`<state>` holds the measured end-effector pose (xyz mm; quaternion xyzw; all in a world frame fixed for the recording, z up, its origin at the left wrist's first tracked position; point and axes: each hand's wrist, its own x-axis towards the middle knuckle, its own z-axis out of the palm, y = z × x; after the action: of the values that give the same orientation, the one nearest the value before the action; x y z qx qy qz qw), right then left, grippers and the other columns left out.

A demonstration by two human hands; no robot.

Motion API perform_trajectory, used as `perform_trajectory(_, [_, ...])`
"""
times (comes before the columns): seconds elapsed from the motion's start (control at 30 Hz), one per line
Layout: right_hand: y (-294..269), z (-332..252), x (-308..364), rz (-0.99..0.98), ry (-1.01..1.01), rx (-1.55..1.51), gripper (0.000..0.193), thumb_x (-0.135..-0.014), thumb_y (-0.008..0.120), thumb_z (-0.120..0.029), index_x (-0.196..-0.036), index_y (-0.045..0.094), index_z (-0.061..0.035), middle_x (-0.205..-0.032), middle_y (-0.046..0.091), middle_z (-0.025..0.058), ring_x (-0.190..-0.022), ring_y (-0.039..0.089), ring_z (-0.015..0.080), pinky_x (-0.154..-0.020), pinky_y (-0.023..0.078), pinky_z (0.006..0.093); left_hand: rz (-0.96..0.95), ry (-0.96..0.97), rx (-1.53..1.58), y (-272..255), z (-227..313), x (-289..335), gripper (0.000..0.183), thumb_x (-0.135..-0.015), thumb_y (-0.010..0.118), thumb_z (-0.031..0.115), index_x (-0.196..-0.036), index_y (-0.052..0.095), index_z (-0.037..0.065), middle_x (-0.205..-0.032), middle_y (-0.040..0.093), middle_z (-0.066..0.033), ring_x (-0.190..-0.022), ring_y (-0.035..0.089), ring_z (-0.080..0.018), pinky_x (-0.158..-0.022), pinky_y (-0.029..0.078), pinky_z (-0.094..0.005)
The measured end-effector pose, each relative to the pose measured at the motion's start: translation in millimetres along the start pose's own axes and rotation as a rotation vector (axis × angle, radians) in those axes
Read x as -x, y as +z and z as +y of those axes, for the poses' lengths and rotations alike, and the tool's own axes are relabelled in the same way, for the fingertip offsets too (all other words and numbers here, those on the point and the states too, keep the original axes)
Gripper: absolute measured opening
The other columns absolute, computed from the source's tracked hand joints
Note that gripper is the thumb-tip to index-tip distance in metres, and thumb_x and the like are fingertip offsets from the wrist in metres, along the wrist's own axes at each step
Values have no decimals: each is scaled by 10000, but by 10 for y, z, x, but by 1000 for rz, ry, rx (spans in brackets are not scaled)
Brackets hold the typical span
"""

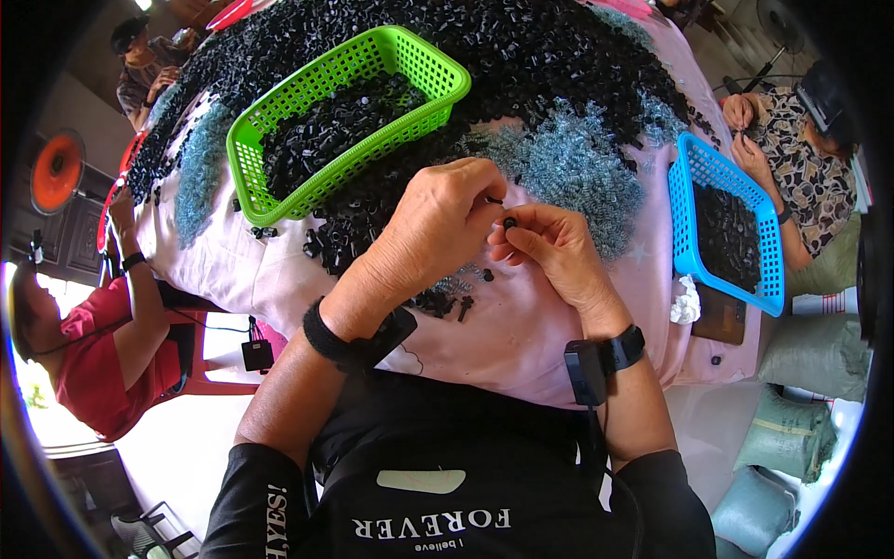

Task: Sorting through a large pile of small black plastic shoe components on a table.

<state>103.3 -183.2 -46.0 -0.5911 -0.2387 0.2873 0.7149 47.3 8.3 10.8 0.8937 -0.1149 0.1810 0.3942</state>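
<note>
Over the near part of the pink-covered table, my two hands are close together. My right hand (549, 244) pinches a small black plastic piece (509, 223) between thumb and fingers. Just to its left, my left hand (445, 219) is closed with the fingertips pressed together; a dark bit shows at its tips, too small to name. Beyond them spreads a large heap of small black plastic pieces (521, 47). A mound of tiny pale blue-grey pieces (577, 177) lies just past my right hand. A few loose black pieces (466, 307) lie under my wrists.
A green basket (349, 168) of black pieces stands at the far left, a blue basket (684, 224) of black pieces at the right. Crumpled white tissue (685, 303) lies by the blue one. Other people sit around the table; sacks (787, 433) are on the right floor.
</note>
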Motion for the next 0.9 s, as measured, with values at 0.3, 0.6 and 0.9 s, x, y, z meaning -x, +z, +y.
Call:
perform_trajectory(0.3, [10,-25,5,12,-4,3,152,-975,670,-125,-1062,714,-8,-888,741,60,-792,722,128,-697,569,241,26,91,-4,133,50,44,97,-792,657,-50,-883,668,-19,-867,678,-138,-765,695,-309,-672,548,-362])
perform_trajectory(0.6, [13,-21,13,11,-2,-8,172,-989,659,-162,-1064,718,-19,-900,745,57,-803,727,131,-689,559,239,66,70,-58,188,73,107,183,-799,646,-54,-950,729,8,-919,719,-136,-822,720,-293,-719,572,-342])
perform_trajectory(0.9, [10,-5,26,37,28,-35,182,-1003,642,-203,-1045,715,-41,-904,749,49,-808,734,133,-668,549,232,157,17,-5,272,92,134,157,-853,643,-30,-979,727,10,-909,720,-131,-791,725,-280,-696,570,-329])
